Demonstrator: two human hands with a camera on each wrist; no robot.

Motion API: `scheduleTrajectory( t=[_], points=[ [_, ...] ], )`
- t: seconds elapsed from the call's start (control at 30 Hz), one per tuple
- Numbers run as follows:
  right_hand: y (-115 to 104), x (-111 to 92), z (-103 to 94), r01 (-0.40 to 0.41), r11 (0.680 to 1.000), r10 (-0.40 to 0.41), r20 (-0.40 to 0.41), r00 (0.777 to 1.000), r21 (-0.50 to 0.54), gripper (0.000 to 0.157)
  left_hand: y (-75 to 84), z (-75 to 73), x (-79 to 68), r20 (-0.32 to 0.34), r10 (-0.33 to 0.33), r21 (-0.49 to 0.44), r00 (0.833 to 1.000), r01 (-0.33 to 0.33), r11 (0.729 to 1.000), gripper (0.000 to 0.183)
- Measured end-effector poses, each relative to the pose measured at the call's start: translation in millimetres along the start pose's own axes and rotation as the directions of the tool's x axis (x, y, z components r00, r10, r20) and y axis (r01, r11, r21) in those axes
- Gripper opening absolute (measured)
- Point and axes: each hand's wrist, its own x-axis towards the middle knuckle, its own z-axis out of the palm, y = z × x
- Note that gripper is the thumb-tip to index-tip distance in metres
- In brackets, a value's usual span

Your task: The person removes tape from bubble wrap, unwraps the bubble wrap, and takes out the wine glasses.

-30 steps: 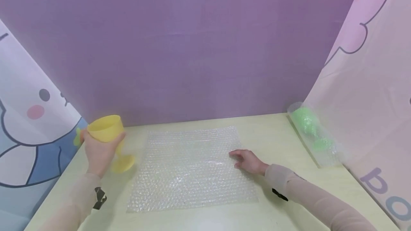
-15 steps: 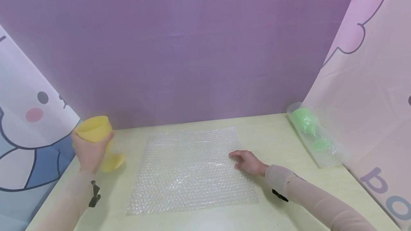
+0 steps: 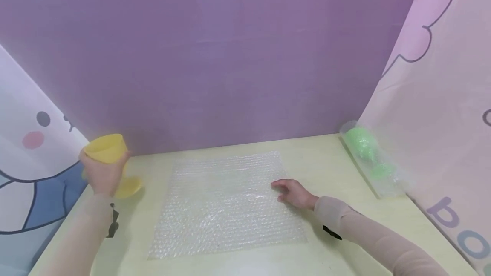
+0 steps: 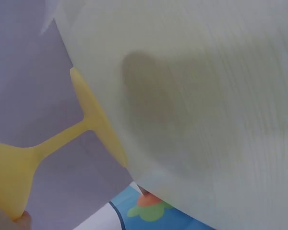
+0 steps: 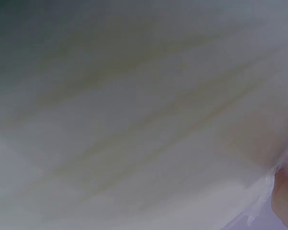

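At the left, my left hand (image 3: 102, 176) grips the bowl of a yellow plastic goblet (image 3: 109, 148), its fingers wrapped round from the near side. The goblet's stem and round foot (image 4: 98, 120) show in the left wrist view, with the foot's shadow on the tabletop apart from it. A flat sheet of bubble wrap (image 3: 222, 212) lies in the middle of the table. My right hand (image 3: 295, 193) rests at the sheet's right edge with relaxed, slightly bent fingers. Only a fingertip (image 5: 285, 199) of it shows beside the wrap in the right wrist view.
A green object wrapped in bubble wrap (image 3: 366, 152) lies at the table's back right, against the printed side cloth (image 3: 433, 118). A purple cloth (image 3: 230, 63) hangs behind the pale table (image 3: 314, 152). Another printed cloth (image 3: 23, 97) stands at the left.
My left hand has moved leftward with the goblet, toward the left side cloth. The right hand stays at the bubble wrap. The head view has shifted slightly.
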Motion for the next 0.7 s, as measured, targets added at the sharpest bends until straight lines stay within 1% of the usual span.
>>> scheduleTrajectory(
  t=[0.1,0.2,0.27,0.47,0.7],
  points=[
    [-1,0,1.0,0.0,1.0,0.0,-0.001,1.0,0.005,0.044,-2.3,-1.5,7.4,0.004,-0.009,0.005,1.0,0.009,1.0,0.107],
    [0,0,1.2,0.001,1.0,-0.001,-0.003,1.0,0.008,0.043,-3.7,-0.5,12.9,-0.016,-0.019,-0.001,1.0,0.019,1.0,0.104],
    [0,0,0.8,-0.003,1.0,0.003,-0.004,1.0,0.014,0.044,-3.8,1.0,14.5,-0.031,-0.021,-0.022,0.999,0.02,1.0,0.103],
    [0,0,1.2,-0.02,0.999,0.02,-0.002,1.0,0.027,0.044,-4.9,6.9,13.5,-0.061,-0.039,-0.066,0.997,0.035,0.997,0.102],
    [2,2,1.0,-0.013,1.0,0.013,0.001,1.0,0.019,0.044,-10.5,11.2,12.5,-0.074,-0.056,-0.071,0.996,0.051,0.996,0.102]
  ],
)
